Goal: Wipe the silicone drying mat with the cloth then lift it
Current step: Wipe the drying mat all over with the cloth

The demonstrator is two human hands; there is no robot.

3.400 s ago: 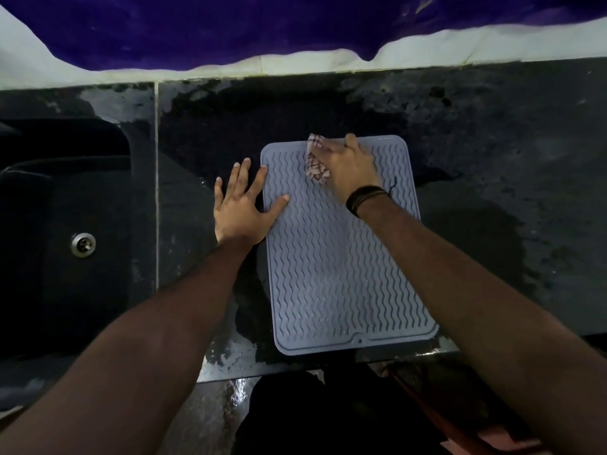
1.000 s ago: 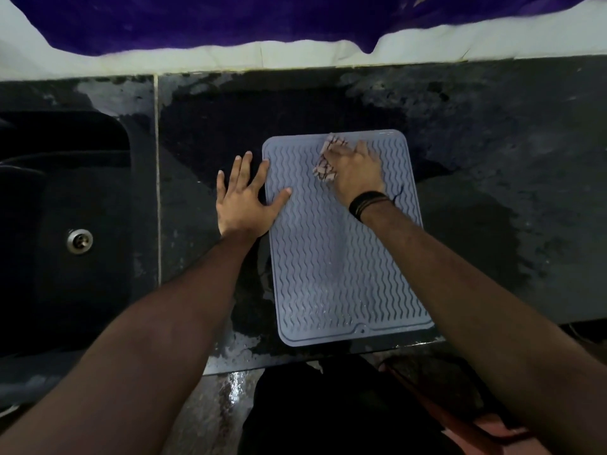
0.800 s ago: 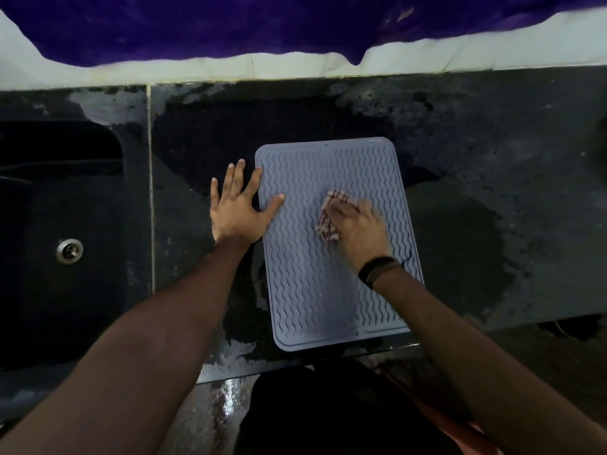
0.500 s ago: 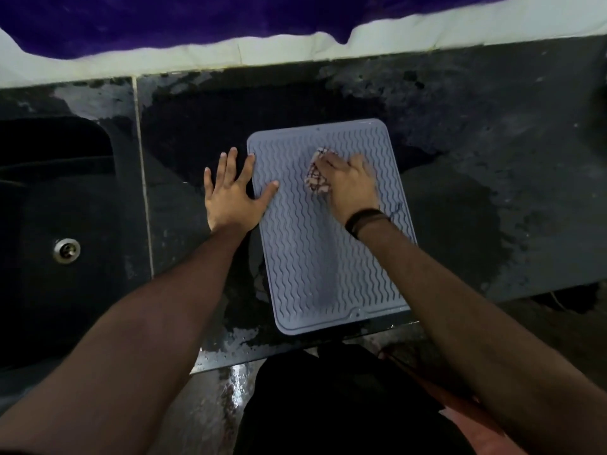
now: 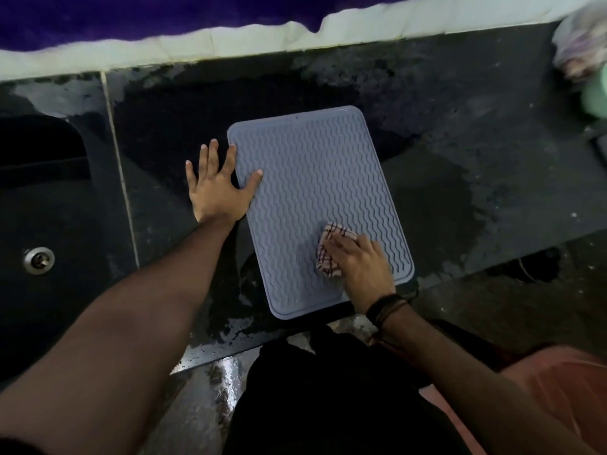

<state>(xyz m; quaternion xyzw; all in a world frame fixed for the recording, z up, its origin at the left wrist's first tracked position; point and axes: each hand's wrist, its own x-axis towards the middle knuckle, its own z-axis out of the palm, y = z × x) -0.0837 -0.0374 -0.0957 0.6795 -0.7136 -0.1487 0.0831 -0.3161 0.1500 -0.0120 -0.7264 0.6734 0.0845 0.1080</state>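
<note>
Lying flat on the dark wet countertop (image 5: 460, 133): one grey silicone drying mat (image 5: 315, 178), wavy-ribbed, its near edge reaching close to the counter's front edge. Resting on the mat's near right part: one checked cloth (image 5: 330, 252), bunched. Pressing down on that cloth: the right hand (image 5: 363, 267), fingers laid together over the fabric and bent slightly around it, a dark band (image 5: 384, 308) circling the wrist. Spreading flat at the mat's left edge: the left hand (image 5: 216, 188), fingers straight and apart, thumb lying on the ribbed surface, the remaining fingers touching the counter just beside the mat. Sitting to the left, well apart from the mat: one black sink (image 5: 42, 198) with one metal drain (image 5: 38, 260). Showing blurred at the far right edge: one pale bundle (image 5: 581, 47) and one green object (image 5: 596, 93), identity not determinable. Running along the back: a pale wall strip (image 5: 197, 44) under purple fabric (image 5: 131, 14). Nothing standing between either hand and the mat.
</note>
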